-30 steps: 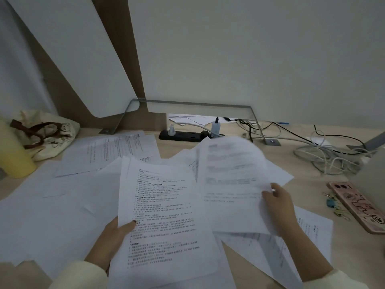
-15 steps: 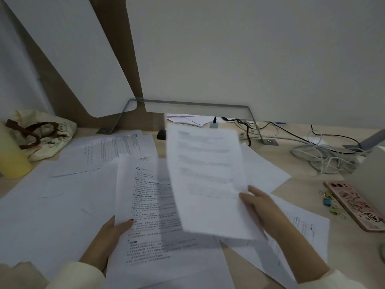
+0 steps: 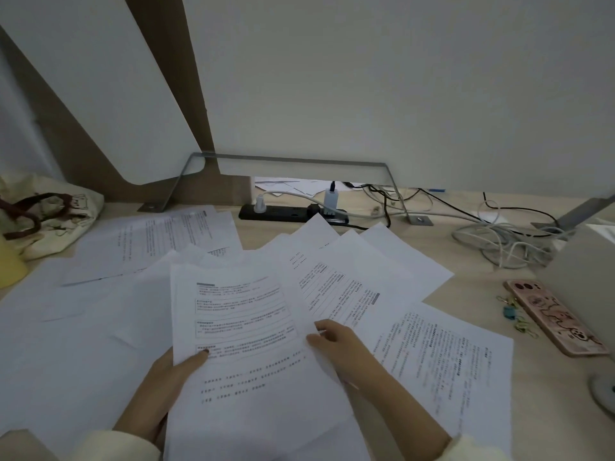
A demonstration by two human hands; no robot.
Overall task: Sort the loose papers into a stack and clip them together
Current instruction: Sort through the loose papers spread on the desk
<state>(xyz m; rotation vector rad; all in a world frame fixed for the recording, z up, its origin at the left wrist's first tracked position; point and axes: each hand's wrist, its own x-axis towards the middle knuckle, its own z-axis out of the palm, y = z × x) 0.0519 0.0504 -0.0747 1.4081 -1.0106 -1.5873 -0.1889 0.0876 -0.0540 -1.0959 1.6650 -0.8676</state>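
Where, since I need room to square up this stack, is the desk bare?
Bare desk lies between the fanned papers, the cables and the phone. A smaller patch sits between the power strip and the papers. Left and centre are crowded with them.
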